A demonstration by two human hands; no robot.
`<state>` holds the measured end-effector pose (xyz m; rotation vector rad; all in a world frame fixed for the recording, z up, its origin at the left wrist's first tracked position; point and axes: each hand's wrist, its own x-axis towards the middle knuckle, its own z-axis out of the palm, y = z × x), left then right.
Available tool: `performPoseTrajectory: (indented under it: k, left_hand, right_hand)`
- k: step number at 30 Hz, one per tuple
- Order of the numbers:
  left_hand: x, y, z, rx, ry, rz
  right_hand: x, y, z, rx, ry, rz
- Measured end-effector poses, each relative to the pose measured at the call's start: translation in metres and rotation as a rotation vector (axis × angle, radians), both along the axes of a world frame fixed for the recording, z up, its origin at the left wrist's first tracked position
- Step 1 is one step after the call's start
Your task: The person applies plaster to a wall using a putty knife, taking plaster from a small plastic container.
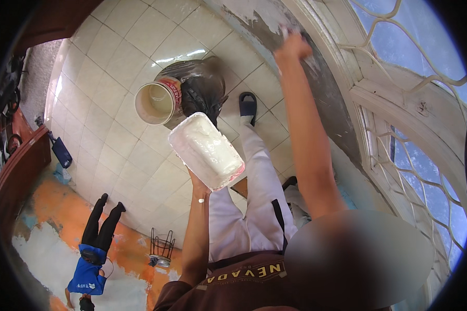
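Note:
My left hand (pixel 199 181) holds a rectangular tub (pixel 205 147) from below, with white paste inside and smeared on its rim; most of its fingers are under it. My right hand (pixel 294 46) is closed at the grey, white-patched wall (pixel 329 111) beside the window, on something pale that is too small to make out. Just beyond the tub, a round bucket (pixel 155 104) of pale liquid stands by a crumpled black plastic bag (pixel 198 90) on the tiled floor.
A window with a white curved grille (pixel 384 41) runs along the right. At lower left, a co-worker (pixel 91 272) in blue is near a peeling orange wall (pixel 49 207), by a black wire stand (pixel 162 243). A wooden structure (pixel 21 160) is far left. A blurred patch hides the lower right.

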<state>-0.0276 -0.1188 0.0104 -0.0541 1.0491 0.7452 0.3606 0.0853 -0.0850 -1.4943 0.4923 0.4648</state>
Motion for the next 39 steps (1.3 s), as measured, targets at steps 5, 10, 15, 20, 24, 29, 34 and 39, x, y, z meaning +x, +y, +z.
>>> performPoseTrajectory:
  k: [5,10,15,20,24,29,34,39]
  left_hand:
    - [0.025,0.011,0.012,0.011,-0.115,-0.012]
    - [0.018,0.009,0.015,-0.017,-0.061,0.018]
    - [0.013,0.008,0.014,-0.039,-0.058,0.023]
    - [0.016,0.01,0.012,-0.057,-0.083,0.011]
    - [0.018,0.012,0.013,-0.072,-0.087,0.015]
    - [0.023,0.017,0.022,-0.319,-0.153,0.239]
    - [0.027,0.017,0.014,0.034,-0.133,-0.018]
    - [0.029,0.014,0.014,-0.003,-0.027,-0.019]
  right_hand:
    - [-0.04,0.094,0.036,-0.602,-0.397,0.167]
    - [-0.097,0.032,0.076,0.206,-0.12,0.385]
    - [-0.06,-0.105,0.008,-0.253,0.165,0.126]
    - [0.013,-0.131,0.037,-0.472,0.075,-0.007]
    - [-0.003,-0.038,0.076,-0.535,-0.227,0.146]
    - [-0.082,0.031,0.105,-0.368,-0.351,0.329]
    - [-0.085,-0.03,0.023,0.017,0.087,0.221]
    - [0.006,-0.126,-0.03,0.287,0.331,0.225]
